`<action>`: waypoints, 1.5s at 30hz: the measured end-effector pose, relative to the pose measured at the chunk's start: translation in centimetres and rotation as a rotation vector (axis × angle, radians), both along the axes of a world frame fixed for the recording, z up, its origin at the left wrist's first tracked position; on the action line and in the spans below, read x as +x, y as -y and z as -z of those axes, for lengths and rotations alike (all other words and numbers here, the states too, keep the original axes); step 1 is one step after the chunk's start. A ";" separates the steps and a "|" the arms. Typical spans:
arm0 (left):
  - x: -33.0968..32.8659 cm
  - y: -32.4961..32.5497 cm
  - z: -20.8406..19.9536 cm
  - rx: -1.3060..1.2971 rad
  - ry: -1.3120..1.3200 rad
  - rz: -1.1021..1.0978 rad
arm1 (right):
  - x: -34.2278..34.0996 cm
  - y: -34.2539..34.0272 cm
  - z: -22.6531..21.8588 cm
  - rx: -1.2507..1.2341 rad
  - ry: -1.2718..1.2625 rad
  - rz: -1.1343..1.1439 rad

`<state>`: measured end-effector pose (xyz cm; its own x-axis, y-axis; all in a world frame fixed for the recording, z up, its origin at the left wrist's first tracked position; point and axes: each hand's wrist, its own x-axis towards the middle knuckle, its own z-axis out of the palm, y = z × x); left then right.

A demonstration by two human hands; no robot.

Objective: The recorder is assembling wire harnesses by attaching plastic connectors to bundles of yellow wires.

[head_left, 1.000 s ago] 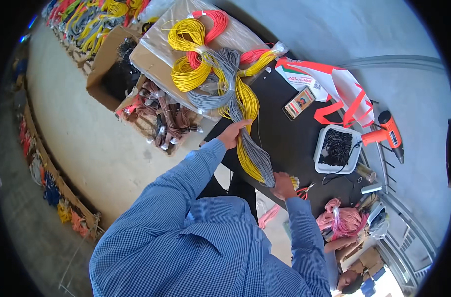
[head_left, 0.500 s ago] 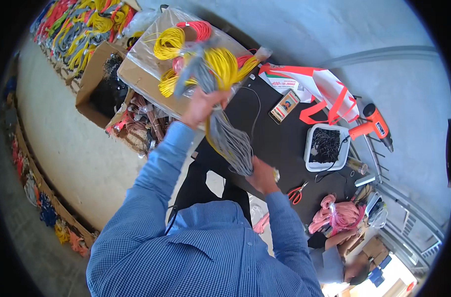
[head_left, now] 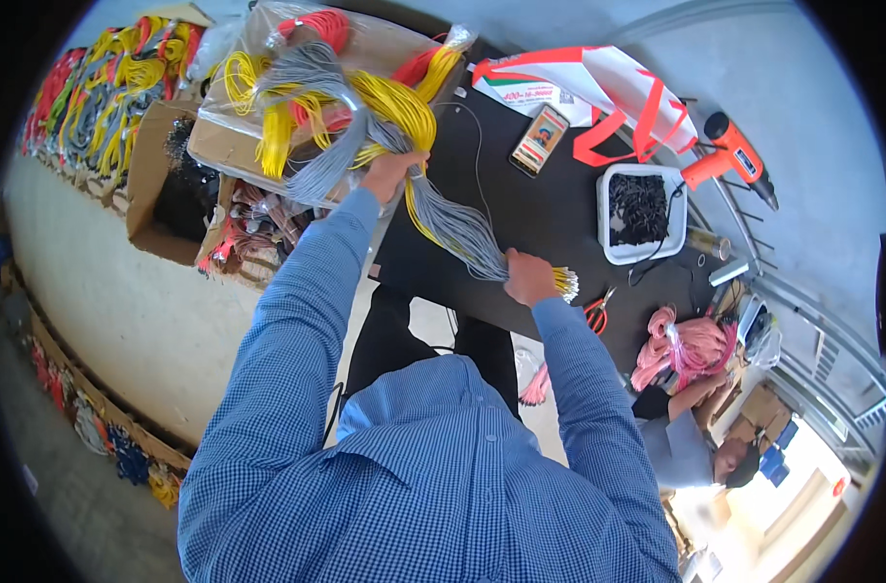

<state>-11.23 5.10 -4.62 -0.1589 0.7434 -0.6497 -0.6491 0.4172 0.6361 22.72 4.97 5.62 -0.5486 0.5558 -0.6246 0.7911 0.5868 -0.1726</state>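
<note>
Stretched between my two hands is a long bundle of grey and yellow wires (head_left: 452, 222). My left hand (head_left: 392, 175) is closed round its middle. Beyond that hand the bundle spreads into grey and yellow loops over a cardboard box. My right hand (head_left: 531, 277) is closed round the other end, and white and yellow wire tips (head_left: 566, 284) stick out past the fist. Next to my left hand, coils of yellow wire (head_left: 241, 80) and a coil of red wire (head_left: 318, 27) lie on the plastic-covered cardboard box (head_left: 219, 146).
On the dark table (head_left: 462, 185) are a phone (head_left: 539, 140), a white tray of small black pieces (head_left: 614, 247), red-handled pliers (head_left: 596, 313) and pink wire bundles (head_left: 691, 350). An orange heat gun (head_left: 732, 154) and a white-and-red bag (head_left: 608, 87) stand behind. At lower right sits another person (head_left: 684, 442).
The bundle has come down onto the box and table, and its loops have spread out at the left. My right hand has moved slightly up and right, showing the wire tips.
</note>
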 end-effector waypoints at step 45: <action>33.9 -2.3 -3.4 0.001 -0.417 1.370 | 16.8 6.7 8.4 -0.882 -1.732 2.098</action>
<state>22.67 7.40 -1.22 0.4956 0.4643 -0.7340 0.4882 0.5500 0.6776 39.49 -1.71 -2.81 -0.0480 0.6692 -0.7416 -0.8134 -0.4570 -0.3598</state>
